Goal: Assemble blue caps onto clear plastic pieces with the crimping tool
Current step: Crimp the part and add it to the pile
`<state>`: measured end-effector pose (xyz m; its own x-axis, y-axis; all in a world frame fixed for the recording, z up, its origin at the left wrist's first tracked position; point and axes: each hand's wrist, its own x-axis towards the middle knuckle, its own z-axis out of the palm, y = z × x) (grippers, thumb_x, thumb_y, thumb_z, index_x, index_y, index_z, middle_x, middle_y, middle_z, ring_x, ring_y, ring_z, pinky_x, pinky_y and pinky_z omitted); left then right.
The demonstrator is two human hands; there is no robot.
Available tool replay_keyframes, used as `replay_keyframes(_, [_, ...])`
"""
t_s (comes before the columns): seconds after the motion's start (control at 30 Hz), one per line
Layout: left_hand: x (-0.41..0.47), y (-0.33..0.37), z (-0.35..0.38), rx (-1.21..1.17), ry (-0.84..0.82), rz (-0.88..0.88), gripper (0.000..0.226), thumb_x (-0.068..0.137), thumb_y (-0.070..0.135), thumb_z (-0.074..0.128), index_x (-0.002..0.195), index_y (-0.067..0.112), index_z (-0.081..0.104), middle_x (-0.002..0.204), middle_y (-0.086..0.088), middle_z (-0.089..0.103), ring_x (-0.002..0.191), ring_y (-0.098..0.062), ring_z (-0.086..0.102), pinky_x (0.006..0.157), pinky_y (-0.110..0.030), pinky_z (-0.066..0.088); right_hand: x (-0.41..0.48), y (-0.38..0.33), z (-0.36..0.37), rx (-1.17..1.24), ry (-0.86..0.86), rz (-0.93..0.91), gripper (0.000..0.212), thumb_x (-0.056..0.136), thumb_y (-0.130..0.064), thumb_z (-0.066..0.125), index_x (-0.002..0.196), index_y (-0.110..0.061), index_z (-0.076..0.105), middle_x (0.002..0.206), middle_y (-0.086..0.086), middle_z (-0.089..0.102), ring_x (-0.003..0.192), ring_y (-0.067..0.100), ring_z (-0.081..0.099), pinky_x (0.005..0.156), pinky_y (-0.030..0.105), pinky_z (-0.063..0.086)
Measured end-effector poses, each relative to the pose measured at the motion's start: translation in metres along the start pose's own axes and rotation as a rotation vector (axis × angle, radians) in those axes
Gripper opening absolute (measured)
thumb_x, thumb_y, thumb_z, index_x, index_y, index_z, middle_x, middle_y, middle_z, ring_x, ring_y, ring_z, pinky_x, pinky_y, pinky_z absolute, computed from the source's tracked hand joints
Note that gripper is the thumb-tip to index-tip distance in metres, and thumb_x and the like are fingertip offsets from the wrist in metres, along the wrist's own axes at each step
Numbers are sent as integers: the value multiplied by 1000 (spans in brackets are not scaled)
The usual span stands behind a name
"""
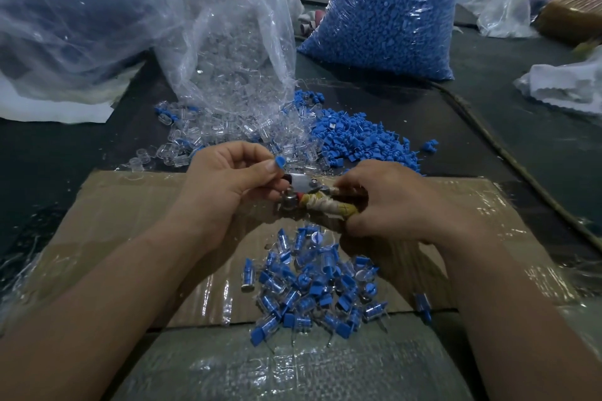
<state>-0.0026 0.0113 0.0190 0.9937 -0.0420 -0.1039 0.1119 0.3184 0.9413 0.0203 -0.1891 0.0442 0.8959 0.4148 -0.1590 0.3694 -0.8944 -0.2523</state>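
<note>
My left hand (228, 185) pinches a blue cap (280, 162) between thumb and forefinger, right at the jaws of the crimping tool (309, 195). My right hand (391, 202) grips the tool's cloth-wrapped handles. Whether a clear piece sits in the jaws is hidden by my fingers. Below the hands lies a heap of assembled blue-and-clear pieces (312, 286) on the taped cardboard (130, 205). Loose clear pieces (208, 137) spill from an open bag beyond my left hand. Loose blue caps (361, 140) lie beyond my right hand.
A large bag of blue caps (384, 16) stands at the back right. A clear bag of clear pieces (234, 42) lies at the back centre, another big bag (65, 16) at the left. A cable (508, 156) runs along the right. White plastic (566, 81) lies far right.
</note>
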Motion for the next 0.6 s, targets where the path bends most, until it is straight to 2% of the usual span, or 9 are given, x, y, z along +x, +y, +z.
replay_keyframes(0.1, [6, -2, -4, 22, 29, 52, 10, 62, 8, 62, 72, 8, 63, 64, -10, 68, 59, -17, 67, 48, -18, 52, 4, -7, 6, -141, 92, 10, 21, 77, -34, 62, 94, -25, 56, 81, -12, 45, 74, 7, 45, 57, 25, 34])
replay_keyframes(0.17, [9, -3, -6, 40, 39, 81, 7, 63, 8, 63, 65, 14, 66, 64, -8, 68, 61, -17, 68, 50, -18, 52, 6, -8, 9, -169, 113, 20, 15, 78, -29, 59, 91, -26, 50, 82, -10, 44, 77, 11, 44, 58, 27, 32])
replay_keyframes(0.27, [12, -5, -8, 9, 51, 100, 7, 63, 8, 63, 66, 13, 66, 65, -8, 69, 62, -17, 68, 51, -18, 52, 7, -6, 9, -110, 118, 32, 18, 80, -29, 57, 95, -26, 48, 90, -6, 45, 83, 11, 43, 63, 27, 33])
replay_keyframes(0.37, [13, -5, -9, -20, 61, 118, 9, 63, 8, 63, 71, 9, 63, 64, -6, 68, 62, -16, 68, 52, -18, 52, 6, -3, 9, -74, 199, 38, 24, 81, -28, 53, 103, -23, 46, 95, -6, 41, 88, 10, 40, 69, 27, 34])
replay_keyframes(0.43, [13, -5, -8, -28, 65, 127, 11, 63, 7, 63, 74, 8, 61, 63, -5, 68, 61, -15, 67, 52, -18, 52, 4, -4, 8, -26, 283, 31, 22, 77, -29, 49, 98, -24, 42, 91, -8, 38, 85, 10, 37, 65, 26, 30])
replay_keyframes(0.5, [12, -4, -7, -33, 60, 138, 13, 62, 7, 63, 75, 7, 60, 61, -4, 67, 60, -14, 67, 51, -18, 52, 3, -5, 9, 42, 335, 25, 24, 75, -20, 53, 93, -26, 39, 83, -10, 39, 76, 11, 38, 57, 23, 27])
replay_keyframes(0.6, [11, -5, -5, -42, 54, 153, 14, 62, 7, 63, 76, 5, 59, 61, -4, 67, 59, -14, 67, 52, -18, 53, 2, -8, 11, 120, 364, -4, 27, 74, -16, 57, 93, -25, 40, 79, -14, 40, 70, 5, 40, 56, 20, 27])
